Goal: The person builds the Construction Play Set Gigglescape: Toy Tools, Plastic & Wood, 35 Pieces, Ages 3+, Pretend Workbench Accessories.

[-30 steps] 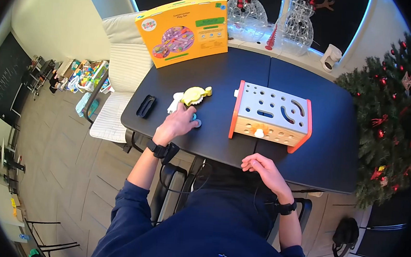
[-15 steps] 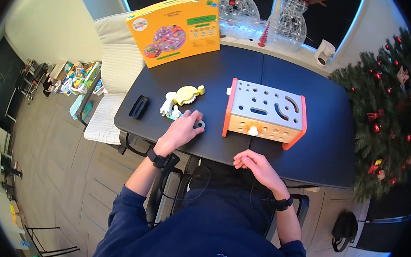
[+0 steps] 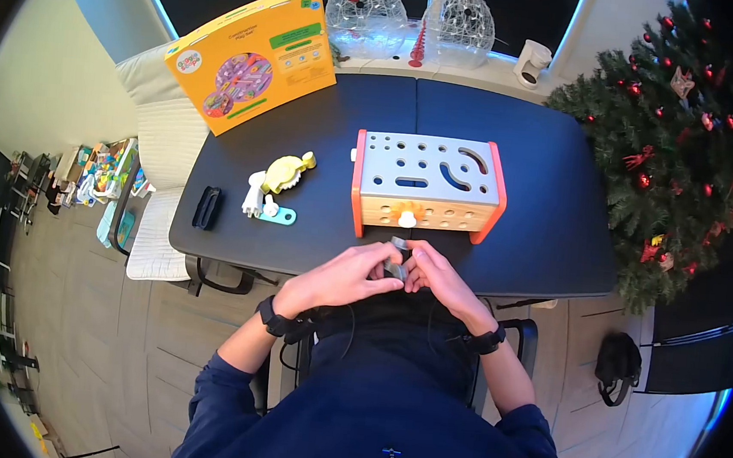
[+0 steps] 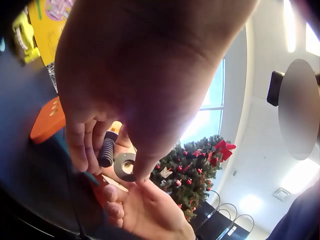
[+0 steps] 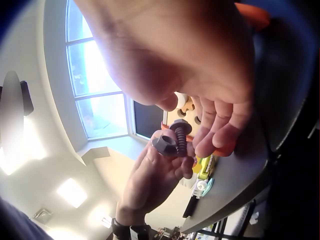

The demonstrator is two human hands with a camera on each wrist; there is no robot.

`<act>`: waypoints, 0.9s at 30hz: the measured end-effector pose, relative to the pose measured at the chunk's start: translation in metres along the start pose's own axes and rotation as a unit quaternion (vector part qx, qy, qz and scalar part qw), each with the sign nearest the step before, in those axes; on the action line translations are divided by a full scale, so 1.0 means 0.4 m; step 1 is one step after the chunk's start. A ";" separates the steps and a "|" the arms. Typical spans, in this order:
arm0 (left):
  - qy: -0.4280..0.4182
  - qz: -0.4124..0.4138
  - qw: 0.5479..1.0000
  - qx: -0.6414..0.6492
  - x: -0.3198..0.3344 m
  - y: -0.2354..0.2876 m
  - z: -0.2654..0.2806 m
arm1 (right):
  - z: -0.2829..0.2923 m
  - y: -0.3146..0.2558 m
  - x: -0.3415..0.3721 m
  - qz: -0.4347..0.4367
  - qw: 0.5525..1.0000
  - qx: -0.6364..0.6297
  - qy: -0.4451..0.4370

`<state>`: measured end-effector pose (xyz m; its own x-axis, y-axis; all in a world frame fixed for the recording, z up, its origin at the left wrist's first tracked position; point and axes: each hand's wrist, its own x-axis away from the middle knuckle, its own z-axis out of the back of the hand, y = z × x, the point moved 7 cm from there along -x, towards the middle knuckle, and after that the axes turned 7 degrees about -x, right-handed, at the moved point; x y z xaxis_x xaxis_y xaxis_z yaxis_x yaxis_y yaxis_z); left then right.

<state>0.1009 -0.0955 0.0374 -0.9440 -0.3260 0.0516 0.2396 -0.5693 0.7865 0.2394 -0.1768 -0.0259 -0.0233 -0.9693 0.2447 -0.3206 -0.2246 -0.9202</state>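
Note:
My left hand (image 3: 341,274) holds two grey pieces near the table's front edge: a ridged bolt (image 4: 107,150) among its fingers and a ring-like nut (image 4: 124,167) by the thumb. In the right wrist view, the bolt (image 5: 181,141) stands beside the nut (image 5: 164,145), its head up. My right hand (image 3: 444,278) is close beside them, fingers loosely bent, with no piece gripped. Behind both hands stands a toy workbench (image 3: 430,169) with a grey perforated top and red-orange ends. An orange piece with a white knob (image 3: 407,219) is on its front.
On the table's left lie a yellow toy (image 3: 286,174), a white piece (image 3: 254,196), a turquoise piece (image 3: 280,215) and a black case (image 3: 207,208). A yellow box (image 3: 255,57) stands at the back left. A decorated tree (image 3: 656,157) is beyond the table's right side.
My left hand has lifted from beside the small toys and come across to my right hand, bringing the grey pieces. The turquoise piece shows more fully. The head view has shifted.

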 end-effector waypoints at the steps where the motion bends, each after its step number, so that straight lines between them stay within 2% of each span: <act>1: -0.014 -0.009 1.000 0.007 -0.011 0.011 -0.011 | 0.010 0.008 -0.002 -0.004 1.000 -0.013 0.002; 4: -0.047 -0.028 0.998 -0.011 -0.039 0.048 -0.035 | 0.051 0.029 -0.012 -0.038 0.999 -0.029 -0.005; 8: -0.064 -0.053 0.996 -0.009 -0.066 0.077 -0.047 | 0.070 -0.024 0.009 -0.002 0.999 -0.023 0.032; 11: -0.059 -0.071 0.996 0.000 -0.079 0.075 -0.060 | 0.080 -0.050 0.034 -0.012 0.997 -0.072 0.030; 15: -0.048 -0.046 0.997 0.027 -0.094 0.053 -0.064 | 0.123 -0.087 0.062 0.017 0.996 -0.077 0.033; 19: -0.057 0.014 0.993 0.105 -0.088 0.022 -0.058 | 0.144 -0.154 0.088 0.117 0.988 0.056 0.088; 22: -0.074 0.033 0.987 0.140 -0.087 -0.009 -0.076 | 0.131 -0.195 0.100 0.195 0.940 0.251 0.127; 25: -0.083 0.021 0.980 0.177 -0.086 -0.037 -0.111 | 0.097 -0.236 0.108 0.234 0.885 0.380 0.133; 27: -0.090 0.023 0.980 0.177 -0.085 -0.039 -0.123 | 0.090 -0.235 0.101 0.241 0.868 0.414 0.132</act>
<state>0.1404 -0.1127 -0.0067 -0.9664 -0.1886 0.1744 0.2190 -0.2500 0.9432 0.3027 -0.1986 0.0594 -0.2169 -0.9383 -0.2694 0.5740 0.1006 -0.8127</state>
